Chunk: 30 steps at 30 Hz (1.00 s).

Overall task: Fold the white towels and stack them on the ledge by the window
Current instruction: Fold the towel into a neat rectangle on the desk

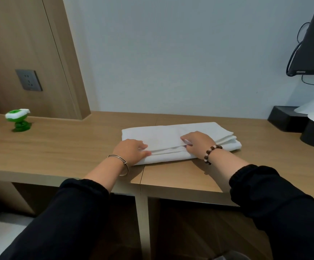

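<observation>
Already the white towel [171,133] lies folded on the wooden ledge [68,147]. The left hand [131,151] and right hand [197,142] pinch its near edge, probably squaring it.

1. The towel [171,136] is white cloth, matt and soft-looking.
2. The ledge [68,147] is pale wood-grain board, smooth with a dull sheen.
3. The bangle [127,168] is shiny silver metal.
4. The bracelet [208,152] is polished brown and white beads.
5. The socket [28,80] is matt grey plastic.
6. The toy [19,119] looks like glossy green plastic.

Black sleeves [68,212], silver bangle [123,166], beaded bracelet [211,152].
</observation>
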{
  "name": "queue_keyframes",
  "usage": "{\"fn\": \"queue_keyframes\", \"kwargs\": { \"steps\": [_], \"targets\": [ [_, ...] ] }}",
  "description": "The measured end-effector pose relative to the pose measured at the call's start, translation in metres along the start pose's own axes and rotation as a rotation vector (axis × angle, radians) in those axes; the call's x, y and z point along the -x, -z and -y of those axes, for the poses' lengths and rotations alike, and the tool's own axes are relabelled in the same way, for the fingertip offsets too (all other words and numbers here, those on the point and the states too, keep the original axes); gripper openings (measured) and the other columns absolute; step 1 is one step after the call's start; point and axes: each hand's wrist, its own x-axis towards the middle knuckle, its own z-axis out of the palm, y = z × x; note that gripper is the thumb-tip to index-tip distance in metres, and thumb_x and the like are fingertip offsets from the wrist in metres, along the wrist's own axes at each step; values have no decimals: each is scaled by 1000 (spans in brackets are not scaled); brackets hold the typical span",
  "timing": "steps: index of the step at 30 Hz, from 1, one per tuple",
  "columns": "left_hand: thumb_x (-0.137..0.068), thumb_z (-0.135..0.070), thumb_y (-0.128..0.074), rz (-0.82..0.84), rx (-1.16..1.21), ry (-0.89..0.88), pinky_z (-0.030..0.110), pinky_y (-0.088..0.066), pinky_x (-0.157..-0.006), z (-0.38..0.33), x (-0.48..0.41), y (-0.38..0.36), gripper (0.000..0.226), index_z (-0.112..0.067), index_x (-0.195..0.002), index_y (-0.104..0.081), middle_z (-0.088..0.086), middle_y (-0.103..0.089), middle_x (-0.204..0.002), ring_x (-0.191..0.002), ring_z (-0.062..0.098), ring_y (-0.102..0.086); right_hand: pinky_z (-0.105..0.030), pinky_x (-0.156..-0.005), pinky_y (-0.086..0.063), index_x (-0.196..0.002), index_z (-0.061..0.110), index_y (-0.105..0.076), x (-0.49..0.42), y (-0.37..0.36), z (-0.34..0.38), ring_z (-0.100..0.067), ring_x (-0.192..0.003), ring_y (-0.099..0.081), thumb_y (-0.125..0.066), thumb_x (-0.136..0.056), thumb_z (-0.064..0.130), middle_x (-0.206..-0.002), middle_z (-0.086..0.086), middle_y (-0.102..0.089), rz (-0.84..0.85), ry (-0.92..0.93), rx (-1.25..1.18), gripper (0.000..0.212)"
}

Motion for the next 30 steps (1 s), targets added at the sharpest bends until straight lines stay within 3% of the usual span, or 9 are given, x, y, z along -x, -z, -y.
{"fn": "queue_keyframes", "kwargs": {
  "steps": [5,10,15,19,21,23,26,28,30],
  "targets": [
    [-96,-44,-45,-6,-37,-31,27,-33,-104,1,-2,-3,39,-29,-130,-55,-6,-43,-145,-130,15,-43,-33,-89,-45,-119,16,-66,2,4,-4,-27,-109,-58,-43,-97,14,-117,-6,-67,-230,30,-32,32],
    [-100,-31,-39,-16,-116,-103,30,-37,-102,5,-2,-4,36,-28,-133,-53,-4,-47,-143,-126,18,-47,-32,-92,-45,-128,21,-57,19,-7,-1,-24,-111,-58,-40,-98,14,-123,-3,-62,-48,100,226,35],
    [-96,-11,-37,3,-319,-171,37,-44,-96,13,0,0,42,-25,-133,-50,-3,-50,-137,-123,21,-48,-34,-96,-46,-127,17,-54,31,-19,1,-20,-118,-54,-39,-99,15,-132,-1,-56,-110,106,231,32],
    [-91,-2,-36,-128,-575,-405,26,-40,-76,22,9,4,35,-19,-117,-54,-4,-54,-122,-117,16,-47,-32,-104,-40,-135,22,-50,34,-22,0,-15,-131,-43,-41,-99,16,-144,3,-45,-131,112,198,37],
    [-91,-4,-38,-111,-641,-401,24,-31,-70,16,14,3,31,-20,-114,-52,-5,-54,-115,-110,16,-49,-31,-106,-38,-137,23,-48,34,-22,0,-13,-134,-40,-41,-99,16,-146,5,-43,-129,111,188,39],
    [-89,-5,-43,-84,-679,-346,24,-33,-74,5,15,5,29,-19,-111,-54,-4,-55,-112,-108,17,-50,-31,-106,-37,-137,23,-47,34,-23,1,-13,-134,-40,-42,-99,15,-146,5,-42,-134,106,186,39],
    [-89,-8,-46,-109,-530,-312,28,-40,-80,-19,9,6,29,-19,-114,-57,-2,-56,-113,-107,19,-52,-31,-106,-36,-137,20,-47,33,-24,2,-15,-133,-41,-45,-98,14,-146,3,-44,-143,98,175,40],
    [-93,-12,-45,-105,-372,-322,31,-43,-77,-40,1,0,31,-23,-121,-52,-2,-57,-116,-106,21,-55,-31,-106,-36,-137,20,-47,34,-24,4,-16,-132,-42,-44,-98,15,-145,2,-44,-144,99,177,39],
    [-93,-12,-45,-86,-361,-314,31,-41,-70,-58,-4,-9,29,-25,-118,-53,3,-62,-110,-99,27,-59,-33,-105,-39,-133,20,-51,34,-21,3,-20,-127,-48,-42,-99,18,-140,-1,-50,-124,99,174,35]
  ]
}}
